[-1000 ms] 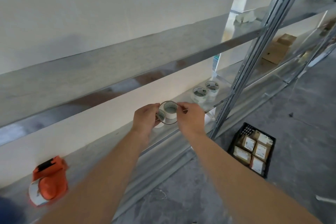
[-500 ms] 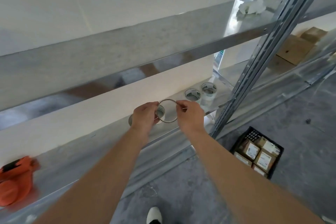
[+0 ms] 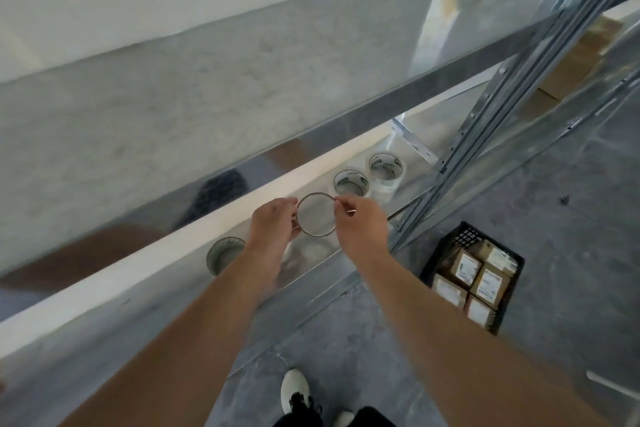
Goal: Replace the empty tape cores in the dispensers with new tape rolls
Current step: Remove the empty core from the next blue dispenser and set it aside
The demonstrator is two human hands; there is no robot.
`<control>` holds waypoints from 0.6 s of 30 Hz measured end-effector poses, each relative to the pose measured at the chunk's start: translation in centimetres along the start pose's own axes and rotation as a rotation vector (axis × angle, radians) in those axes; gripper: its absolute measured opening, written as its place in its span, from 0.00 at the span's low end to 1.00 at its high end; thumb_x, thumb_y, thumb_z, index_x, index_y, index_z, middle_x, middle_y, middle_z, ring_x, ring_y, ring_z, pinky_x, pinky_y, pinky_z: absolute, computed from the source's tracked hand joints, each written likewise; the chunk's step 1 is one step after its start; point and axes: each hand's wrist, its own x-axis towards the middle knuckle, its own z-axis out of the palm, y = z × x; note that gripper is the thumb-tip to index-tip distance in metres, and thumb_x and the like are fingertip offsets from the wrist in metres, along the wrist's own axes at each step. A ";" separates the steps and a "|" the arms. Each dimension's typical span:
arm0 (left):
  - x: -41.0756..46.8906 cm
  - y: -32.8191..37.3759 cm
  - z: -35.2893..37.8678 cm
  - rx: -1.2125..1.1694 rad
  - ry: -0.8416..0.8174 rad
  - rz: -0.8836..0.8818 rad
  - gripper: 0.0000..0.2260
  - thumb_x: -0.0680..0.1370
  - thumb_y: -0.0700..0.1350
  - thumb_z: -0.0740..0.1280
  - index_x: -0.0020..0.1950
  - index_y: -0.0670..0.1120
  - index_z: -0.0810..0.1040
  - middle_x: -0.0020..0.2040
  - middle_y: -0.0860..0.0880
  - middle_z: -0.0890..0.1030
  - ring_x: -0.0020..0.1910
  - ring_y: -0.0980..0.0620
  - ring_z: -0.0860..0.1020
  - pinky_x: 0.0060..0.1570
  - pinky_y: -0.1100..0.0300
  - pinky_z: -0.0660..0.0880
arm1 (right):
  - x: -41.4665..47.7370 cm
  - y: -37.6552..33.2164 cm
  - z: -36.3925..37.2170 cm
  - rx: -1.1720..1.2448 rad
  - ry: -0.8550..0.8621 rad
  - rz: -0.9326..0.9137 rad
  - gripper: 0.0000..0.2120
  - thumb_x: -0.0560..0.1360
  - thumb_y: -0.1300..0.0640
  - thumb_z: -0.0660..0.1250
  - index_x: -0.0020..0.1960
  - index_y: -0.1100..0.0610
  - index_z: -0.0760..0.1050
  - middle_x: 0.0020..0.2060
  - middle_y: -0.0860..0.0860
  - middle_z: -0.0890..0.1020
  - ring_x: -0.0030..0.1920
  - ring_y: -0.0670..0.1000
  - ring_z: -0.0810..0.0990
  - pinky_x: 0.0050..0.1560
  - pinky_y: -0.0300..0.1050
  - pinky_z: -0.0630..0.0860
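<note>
I hold a thin brown empty tape core over the lower metal shelf. My left hand grips its left rim and my right hand pinches its right rim. Two new tape rolls lie flat on the shelf just behind the core. Another roll lies on the shelf to the left of my left wrist. No dispenser is in view.
An upper metal shelf juts out above the lower one. A slotted steel upright stands to the right. A black crate of small labelled boxes sits on the grey floor. My shoe is near the bottom edge.
The view has tilted down and to the right, so the orange dispenser on the left has left the frame. My hands still hold the core between them in the same place.
</note>
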 end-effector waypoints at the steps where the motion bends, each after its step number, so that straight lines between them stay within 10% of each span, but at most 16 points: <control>1: 0.3 0.1 0.2 0.019 0.025 -0.004 0.09 0.84 0.39 0.66 0.45 0.45 0.83 0.50 0.42 0.86 0.55 0.42 0.85 0.56 0.51 0.82 | 0.4 0.2 0.2 -0.010 0.009 0.000 0.12 0.83 0.55 0.64 0.47 0.56 0.85 0.38 0.50 0.85 0.39 0.50 0.80 0.43 0.46 0.77; 9: 3.0 -0.1 1.9 0.145 0.105 0.021 0.07 0.71 0.48 0.66 0.40 0.47 0.81 0.45 0.40 0.84 0.47 0.42 0.81 0.51 0.44 0.79 | 3.0 1.9 1.7 0.017 -0.088 0.046 0.11 0.79 0.58 0.64 0.45 0.58 0.84 0.36 0.51 0.85 0.39 0.54 0.83 0.44 0.53 0.82; 18: 5.0 -0.3 3.9 0.106 0.239 0.002 0.08 0.69 0.50 0.64 0.43 0.47 0.79 0.42 0.43 0.78 0.44 0.46 0.76 0.46 0.47 0.73 | 5.8 3.0 1.9 -0.034 -0.268 0.059 0.11 0.79 0.59 0.63 0.44 0.60 0.83 0.38 0.54 0.85 0.38 0.53 0.79 0.31 0.36 0.69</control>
